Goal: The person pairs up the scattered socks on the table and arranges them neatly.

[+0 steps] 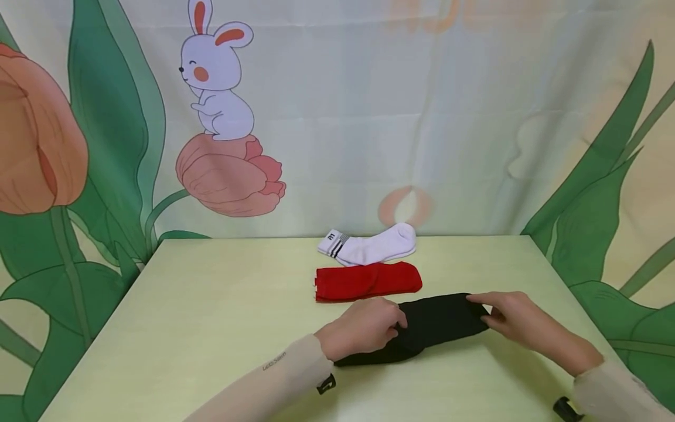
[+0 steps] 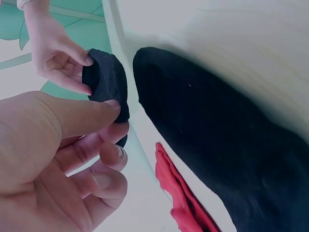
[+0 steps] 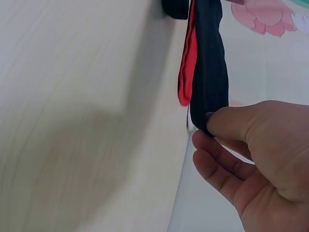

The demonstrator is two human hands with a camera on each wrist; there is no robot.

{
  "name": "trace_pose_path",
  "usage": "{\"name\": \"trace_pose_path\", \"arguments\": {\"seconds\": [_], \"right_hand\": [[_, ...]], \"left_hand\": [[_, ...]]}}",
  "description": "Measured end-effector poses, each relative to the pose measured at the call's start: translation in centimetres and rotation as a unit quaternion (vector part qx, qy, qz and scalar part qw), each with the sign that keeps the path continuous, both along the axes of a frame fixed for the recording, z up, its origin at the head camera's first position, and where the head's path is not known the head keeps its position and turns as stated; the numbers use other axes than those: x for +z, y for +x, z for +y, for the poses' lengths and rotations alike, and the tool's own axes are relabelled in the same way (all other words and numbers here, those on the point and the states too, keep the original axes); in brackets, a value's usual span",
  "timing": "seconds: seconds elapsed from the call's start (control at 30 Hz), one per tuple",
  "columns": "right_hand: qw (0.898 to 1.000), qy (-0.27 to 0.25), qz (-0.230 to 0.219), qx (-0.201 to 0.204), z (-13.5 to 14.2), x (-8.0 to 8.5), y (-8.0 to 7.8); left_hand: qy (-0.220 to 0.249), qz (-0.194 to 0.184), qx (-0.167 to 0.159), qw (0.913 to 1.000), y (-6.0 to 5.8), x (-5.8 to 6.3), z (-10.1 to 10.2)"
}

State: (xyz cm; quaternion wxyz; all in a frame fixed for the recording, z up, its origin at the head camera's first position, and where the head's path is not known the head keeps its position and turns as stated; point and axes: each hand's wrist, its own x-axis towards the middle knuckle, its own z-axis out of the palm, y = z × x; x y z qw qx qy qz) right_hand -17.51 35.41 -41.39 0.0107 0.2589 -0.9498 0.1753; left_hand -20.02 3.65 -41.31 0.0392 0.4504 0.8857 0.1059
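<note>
A black sock [image 1: 443,321] is stretched between both hands, a little above the table. My left hand [image 1: 364,325] pinches one end between thumb and fingers, while my right hand [image 1: 514,319] pinches the far right end. Below the left hand, more black sock fabric [image 2: 207,121] lies flat on the table; whether it is a second sock or part of the held one I cannot tell. In the right wrist view the held sock [image 3: 210,63] hangs edge-on from the right thumb and fingers [image 3: 219,164]. Just behind lies a folded red pair of socks [image 1: 364,282].
White socks [image 1: 377,245] with black stripes at the cuff lie behind the red ones, near the table's back edge. The pale wooden table [image 1: 221,310] ends against a printed curtain [image 1: 337,117] with a rabbit and tulips.
</note>
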Motion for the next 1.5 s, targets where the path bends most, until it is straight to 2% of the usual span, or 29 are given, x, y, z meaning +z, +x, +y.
{"name": "trace_pose_path", "arguments": {"seconds": [0.5, 1.03, 1.5], "right_hand": [[1.0, 0.005, -0.011, 0.026, -3.6, 0.2, -0.9], [0.998, 0.003, -0.027, 0.05, -6.9, 0.4, -1.0], [0.996, -0.011, -0.028, 0.078, -8.9, -1.0, -0.9]], "left_hand": [[0.014, -0.047, 0.028, 0.9984, -0.1, 0.6, -3.7], [0.01, -0.053, 0.054, 0.9971, 0.2, 0.5, -6.9], [0.003, -0.06, 0.067, 0.996, 0.8, -0.2, -9.3]]}}
